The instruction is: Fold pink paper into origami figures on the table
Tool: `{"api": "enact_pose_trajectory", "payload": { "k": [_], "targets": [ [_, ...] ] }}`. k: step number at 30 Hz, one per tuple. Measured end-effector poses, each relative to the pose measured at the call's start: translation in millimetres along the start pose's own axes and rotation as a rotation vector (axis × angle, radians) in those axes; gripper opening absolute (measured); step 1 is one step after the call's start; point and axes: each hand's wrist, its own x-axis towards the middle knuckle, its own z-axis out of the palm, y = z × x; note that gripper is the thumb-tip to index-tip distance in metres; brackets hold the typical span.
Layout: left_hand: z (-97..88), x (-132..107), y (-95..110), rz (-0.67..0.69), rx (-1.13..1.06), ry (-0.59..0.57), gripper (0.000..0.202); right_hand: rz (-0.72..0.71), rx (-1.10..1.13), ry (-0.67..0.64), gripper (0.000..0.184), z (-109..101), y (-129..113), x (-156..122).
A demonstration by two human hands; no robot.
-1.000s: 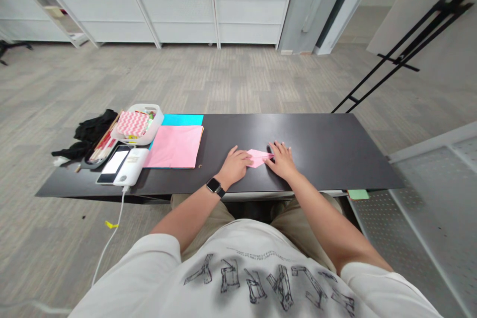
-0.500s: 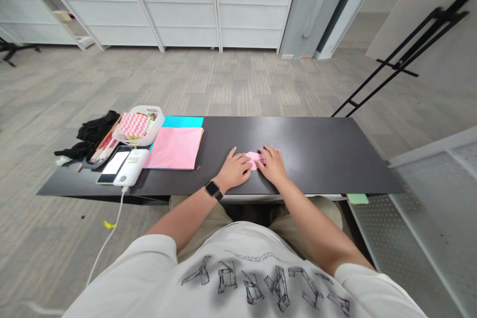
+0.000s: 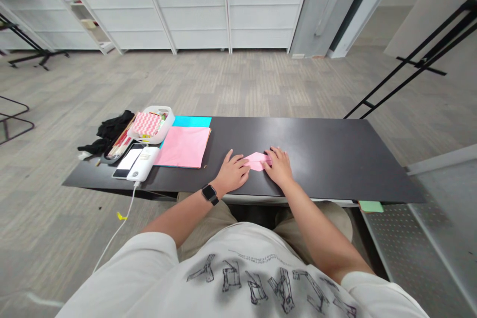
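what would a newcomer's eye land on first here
Probably the small folded pink paper touched by left hand and right hand, bright against the dark table. Next, the larger pink sheet on the table's left side, with blue paper peeking out. Farther left, a white basket holds something zigzag-patterned.

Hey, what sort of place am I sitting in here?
Probably an office or shared workroom, though nothing in view names it. The grey patterned carpet, the row of tall white panelled units along the far side and the long dark table suggest that.
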Motion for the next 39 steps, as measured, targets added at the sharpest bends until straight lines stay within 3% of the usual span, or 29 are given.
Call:
{"api": "enact_pose_trajectory", "payload": {
  "k": [6,10,16,20,28,35,39],
  "targets": [
    [-12.2,-5,-3,-0.024,0.009,-0.029,0.025,-0.016,0.006,0.024,0.051,2,0,-1],
    [-16.2,2,8,-0.016,-0.02,0.002,0.028,-0.02,0.01,0.036,0.05,1,-1,-2],
    [-1.6,12,41,0.04,-0.129,-0.044,0.043,-0.061,0.014,0.059,0.036,-3,-3,-3],
    [4.3,11,47,0.025,-0.089,-0.075,0.045,-0.067,0.011,0.036,0.028,-5,-4,-4],
    [1.6,15,19,-0.076,-0.002,-0.058,0.042,-0.09,0.044,0.055,0.031,-8,-8,-8],
    [0.4,29,-10,-0.128,-0.058,-0.06,0.037,-0.359,0.054,-0.12,0.05,-18,-13,-10],
    [8.1,36,-12,-0.13,-0.08,-0.061,0.033,-0.291,0.117,-0.044,0.052,-20,-12,-10]
  ]
}}
